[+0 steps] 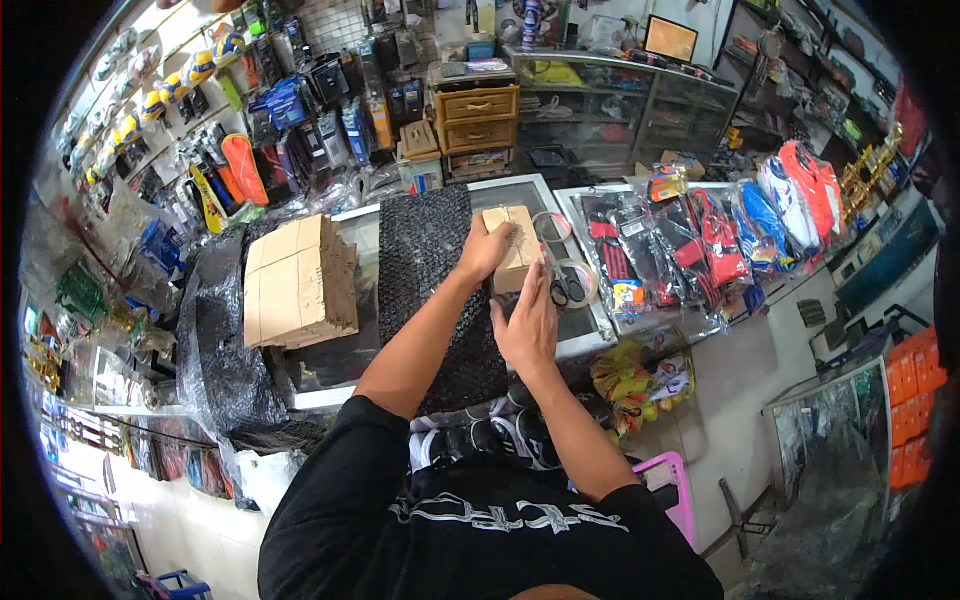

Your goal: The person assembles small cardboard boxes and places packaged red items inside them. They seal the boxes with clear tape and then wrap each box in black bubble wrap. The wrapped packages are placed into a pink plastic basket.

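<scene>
A small brown cardboard box (516,281) rests on the glass counter, at the right edge of a strip of black bubble wrap (425,240). My left hand (487,250) is closed on the box's left side, its thumb over the top face. Against the box's near right edge lies my right hand (528,325), fingers stretched out and thumb apart. Just right of that hand are black-handled scissors (572,291) and a roll of tape (592,272). Another tape roll (553,227) sits a little farther back.
A stack of flat cardboard pieces (295,285) stands on the counter's left, near crumpled black plastic wrap (225,330). Packaged sportswear (690,235) covers the counter at right. Behind are a wooden drawer unit (477,105) and a glass cabinet (590,110). Shoes (480,440) sit below the near edge.
</scene>
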Demonstrator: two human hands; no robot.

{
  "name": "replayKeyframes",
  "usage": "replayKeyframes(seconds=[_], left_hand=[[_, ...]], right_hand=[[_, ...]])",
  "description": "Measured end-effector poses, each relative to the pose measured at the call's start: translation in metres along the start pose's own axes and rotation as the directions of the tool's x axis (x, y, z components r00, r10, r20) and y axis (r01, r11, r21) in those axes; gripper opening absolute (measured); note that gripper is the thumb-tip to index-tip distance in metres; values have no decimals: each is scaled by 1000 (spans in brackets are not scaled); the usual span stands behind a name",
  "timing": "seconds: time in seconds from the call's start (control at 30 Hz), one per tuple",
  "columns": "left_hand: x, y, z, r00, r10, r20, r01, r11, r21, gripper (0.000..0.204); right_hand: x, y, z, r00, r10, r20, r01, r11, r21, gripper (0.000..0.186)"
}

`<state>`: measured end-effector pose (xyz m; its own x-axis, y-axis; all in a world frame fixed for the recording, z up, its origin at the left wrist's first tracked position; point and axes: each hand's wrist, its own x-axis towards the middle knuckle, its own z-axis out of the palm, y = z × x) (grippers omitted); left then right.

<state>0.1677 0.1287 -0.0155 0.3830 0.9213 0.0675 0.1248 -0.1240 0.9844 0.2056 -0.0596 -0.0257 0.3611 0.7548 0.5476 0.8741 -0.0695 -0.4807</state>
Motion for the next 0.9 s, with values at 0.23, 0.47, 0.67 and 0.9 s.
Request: replayKeyframes(seconds=[0.23, 0.47, 0.67, 0.9], left_hand=[[-6, 9, -7, 986, 136, -94, -145, 985, -92, 54], [-68, 28, -67, 986, 24, -165, -66, 965, -255, 38], [-136, 15, -117, 981, -14, -195, -29, 976, -215, 34], [-181, -2, -144, 977, 133, -166, -151, 983, -104, 48]], right_hand=[[0, 2, 1, 1000, -24, -14, 26, 987, 158, 106], [-4, 3, 2, 982, -186, -39, 189, 943, 274, 107], [-3, 4, 2, 933, -301, 198, 206, 896, 393, 100], [0, 0, -1, 877, -345, 335, 203, 897, 392, 98]])
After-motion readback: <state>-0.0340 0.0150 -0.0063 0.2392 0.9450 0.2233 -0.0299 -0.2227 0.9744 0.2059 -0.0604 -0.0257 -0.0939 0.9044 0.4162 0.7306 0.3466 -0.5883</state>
